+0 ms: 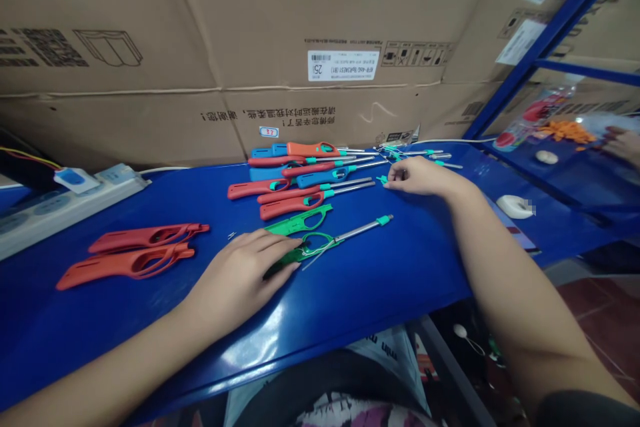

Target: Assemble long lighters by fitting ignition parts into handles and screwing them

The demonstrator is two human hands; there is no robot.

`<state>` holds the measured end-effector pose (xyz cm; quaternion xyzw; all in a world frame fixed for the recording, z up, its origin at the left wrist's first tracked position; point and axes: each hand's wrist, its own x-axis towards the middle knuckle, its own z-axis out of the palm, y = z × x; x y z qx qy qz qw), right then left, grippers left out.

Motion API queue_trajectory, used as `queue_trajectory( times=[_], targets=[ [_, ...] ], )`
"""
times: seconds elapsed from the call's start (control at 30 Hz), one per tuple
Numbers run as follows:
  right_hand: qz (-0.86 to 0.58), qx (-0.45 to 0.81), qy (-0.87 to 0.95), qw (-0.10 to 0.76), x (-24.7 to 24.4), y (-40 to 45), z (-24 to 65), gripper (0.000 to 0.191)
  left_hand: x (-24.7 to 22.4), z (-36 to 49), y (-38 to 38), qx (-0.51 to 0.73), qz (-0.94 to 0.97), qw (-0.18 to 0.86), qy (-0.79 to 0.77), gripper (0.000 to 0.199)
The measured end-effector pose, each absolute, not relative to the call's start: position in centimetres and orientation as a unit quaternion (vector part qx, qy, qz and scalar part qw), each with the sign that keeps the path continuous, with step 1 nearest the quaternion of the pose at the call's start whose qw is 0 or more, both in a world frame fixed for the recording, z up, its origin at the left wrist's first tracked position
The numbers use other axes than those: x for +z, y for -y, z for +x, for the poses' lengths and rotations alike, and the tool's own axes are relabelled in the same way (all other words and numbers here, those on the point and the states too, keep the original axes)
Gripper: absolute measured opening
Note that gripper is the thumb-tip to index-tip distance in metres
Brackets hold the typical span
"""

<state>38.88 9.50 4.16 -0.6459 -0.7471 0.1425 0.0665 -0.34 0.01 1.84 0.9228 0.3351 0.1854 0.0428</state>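
Observation:
My left hand (245, 267) is closed around a green lighter shell (290, 257) on the table, fingers over its handle. From that shell a metal tube (357, 230) with a teal tip points to the right, and a thin wire runs along it. Another green shell half (303, 219) lies just behind. Further back, my right hand (417, 175) pinches a small teal plastic piece (383, 180) at its fingertips. Beside it is a cluster of teal pieces (395, 152). Several red, blue and orange long-necked lighters (293, 203) lie in a stack at the middle.
Two red-orange shell halves (130, 260) lie at the left, near a white power strip (75, 193). A cardboard box (225, 27) walls the back. A blue metal frame (530, 67), a bottle (535, 113) and orange pieces (567, 133) are at the right, beside another person's hand (623, 147).

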Motion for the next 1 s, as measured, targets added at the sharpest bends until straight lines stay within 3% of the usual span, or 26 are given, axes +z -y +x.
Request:
queue_trajectory(
  times=[0.2,0.37,0.6,0.83,1.0],
  targets=[
    [-0.633,0.149,0.756,0.071,4.4,-9.3,38.0,0.024,1.6,-0.3,-0.2,0.177,0.917,0.078,-0.349,0.030],
    [-0.610,0.141,0.766,0.145,5.7,-8.4,37.1,0.034,1.9,-0.4,0.0,0.177,0.913,0.098,-0.354,0.030],
    [-0.576,0.294,0.763,-0.003,5.3,-7.8,37.0,0.033,2.5,-0.1,0.6,0.160,0.905,0.119,-0.377,0.034],
    [-0.555,0.289,0.780,0.024,5.2,-7.7,36.0,0.039,2.2,0.2,0.9,0.170,0.900,0.151,-0.372,0.037],
    [-0.511,0.274,0.813,0.053,5.5,-6.9,33.7,0.030,2.5,0.2,1.0,0.182,0.893,0.172,-0.374,0.034]
  ],
)
